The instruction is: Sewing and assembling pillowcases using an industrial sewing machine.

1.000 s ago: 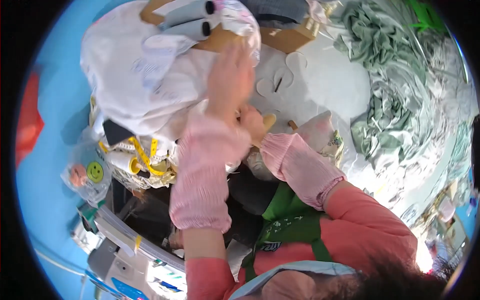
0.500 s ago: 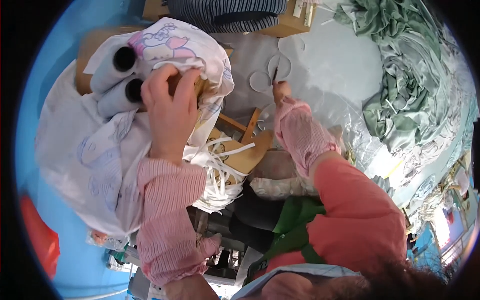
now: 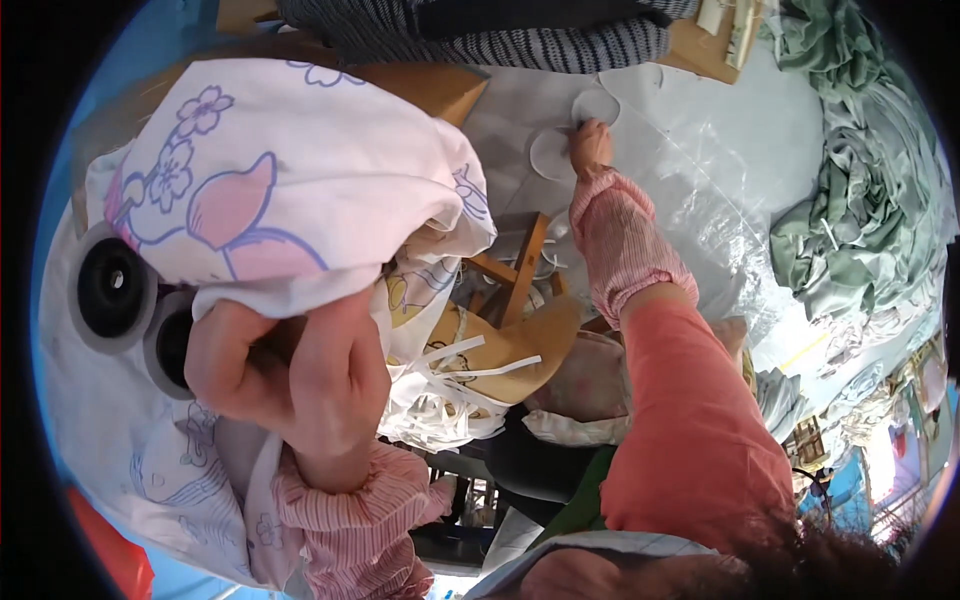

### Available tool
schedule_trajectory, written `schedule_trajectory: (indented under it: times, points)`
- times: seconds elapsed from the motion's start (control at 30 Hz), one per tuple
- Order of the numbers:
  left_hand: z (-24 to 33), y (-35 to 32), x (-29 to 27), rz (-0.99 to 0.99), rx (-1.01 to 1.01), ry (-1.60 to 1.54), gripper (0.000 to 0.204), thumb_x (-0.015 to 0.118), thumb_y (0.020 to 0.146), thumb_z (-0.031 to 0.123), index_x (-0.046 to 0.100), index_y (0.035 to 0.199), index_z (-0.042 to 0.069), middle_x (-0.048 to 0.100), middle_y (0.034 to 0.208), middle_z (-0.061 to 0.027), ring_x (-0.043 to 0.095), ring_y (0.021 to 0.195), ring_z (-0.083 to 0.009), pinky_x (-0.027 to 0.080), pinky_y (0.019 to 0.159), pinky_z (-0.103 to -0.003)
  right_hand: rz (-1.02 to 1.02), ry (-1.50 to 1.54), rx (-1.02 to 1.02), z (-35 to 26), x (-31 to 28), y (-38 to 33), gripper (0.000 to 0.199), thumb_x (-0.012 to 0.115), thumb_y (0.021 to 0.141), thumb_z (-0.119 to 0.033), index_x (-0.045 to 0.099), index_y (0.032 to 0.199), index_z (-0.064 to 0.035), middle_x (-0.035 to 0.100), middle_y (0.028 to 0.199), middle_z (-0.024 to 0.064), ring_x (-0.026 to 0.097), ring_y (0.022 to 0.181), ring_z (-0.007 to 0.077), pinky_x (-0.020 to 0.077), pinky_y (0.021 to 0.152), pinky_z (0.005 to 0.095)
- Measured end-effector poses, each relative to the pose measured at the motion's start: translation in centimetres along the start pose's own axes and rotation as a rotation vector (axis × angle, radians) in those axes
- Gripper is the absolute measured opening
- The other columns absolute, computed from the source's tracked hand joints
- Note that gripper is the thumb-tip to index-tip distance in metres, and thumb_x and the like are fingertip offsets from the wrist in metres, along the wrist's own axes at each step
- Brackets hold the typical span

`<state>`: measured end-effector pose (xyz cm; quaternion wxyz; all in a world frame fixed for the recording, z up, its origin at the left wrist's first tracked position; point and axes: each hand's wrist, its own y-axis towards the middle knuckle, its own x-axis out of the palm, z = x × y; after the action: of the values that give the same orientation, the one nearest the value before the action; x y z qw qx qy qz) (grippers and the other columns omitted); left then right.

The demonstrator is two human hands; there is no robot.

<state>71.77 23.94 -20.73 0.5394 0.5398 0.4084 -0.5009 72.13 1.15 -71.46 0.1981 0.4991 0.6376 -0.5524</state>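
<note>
My left hand is closed on the edge of a white fabric printed with flowers and pink and blue shapes; the fingertips are hidden under its fold. Beside that hand, two pale rolls with black ends rest against the fabric. Farther off to the right, my right hand is closed low over a grey surface, next to clear round shapes. Whatever its fingers hold is mostly hidden by the hand.
White strips hang in a bunch beside a tan curved piece and a wooden frame. Green-grey fabric lies heaped at the right. Striped dark cloth covers the far edge. A red object stands lower left.
The white fabric and my left hand now appear larger and lower, with the fabric spread over the rolls' upper side. The slim dark tool seen earlier in my right hand no longer shows clearly.
</note>
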Motion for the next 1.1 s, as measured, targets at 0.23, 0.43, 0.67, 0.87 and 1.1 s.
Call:
schedule_trajectory:
  times: [0.23,0.43,0.67,0.87,1.1]
  points:
    - [-0.3,0.1,0.2,0.026,0.027,0.000,0.032,0.075,0.073,-0.006,0.067,0.094,0.017,0.039,0.108,-0.0068,0.047,0.098,-0.0255,0.046,0.075,-0.031,-0.027,-0.188,-0.177,2.3,-2.4,1.6,0.016,0.050,0.090,-0.021,0.057,0.094,-0.0076,0.059,0.100,0.0163,0.061,0.092,0.0353,0.0518,0.075,0.0460]
    - [-0.8,-0.2,0.2,-0.007,0.092,0.003,0.030,0.074,0.078,-0.001,0.064,0.104,0.009,0.042,0.115,-0.0147,0.050,0.096,-0.0285,0.043,0.071,-0.037,0.194,-0.215,-0.651,3.5,-8.2,6.6,0.016,0.052,0.088,-0.021,0.054,0.095,-0.0075,0.059,0.098,0.0141,0.061,0.094,0.0380,0.0489,0.079,0.0509]
    - [-0.4,0.2,-0.3,-0.072,0.081,0.045,0.036,0.077,0.076,-0.001,0.062,0.106,0.012,0.043,0.116,-0.0134,0.052,0.102,-0.0297,0.046,0.076,-0.038,0.043,-0.229,-0.425,1.6,-6.0,13.8,0.033,0.058,0.092,-0.031,0.051,0.115,-0.0089,0.063,0.109,0.0188,0.064,0.097,0.0394,0.0513,0.080,0.0492]
    - [-0.7,0.5,-0.2,-0.096,0.067,0.054,0.036,0.068,0.075,-0.012,0.060,0.100,0.012,0.037,0.110,-0.0085,0.055,0.099,-0.0280,0.056,0.077,-0.033,-0.524,-0.453,-0.355,2.3,-6.0,10.8,0.042,0.041,0.099,-0.027,0.045,0.138,-0.0114,0.036,0.149,0.0148,0.050,0.124,0.0366,0.0397,0.106,0.0419]
    - [-1.8,0.1,-0.3,-0.063,0.180,0.033,0.028,0.074,0.081,0.005,0.063,0.106,0.008,0.042,0.117,-0.0139,0.052,0.096,-0.0265,0.044,0.069,-0.034,-0.776,-0.429,-0.881,8.1,-4.0,-4.8,0.023,0.040,0.097,-0.022,0.055,0.108,-0.0095,0.067,0.096,0.0153,0.066,0.085,0.0376,0.0528,0.071,0.0492]
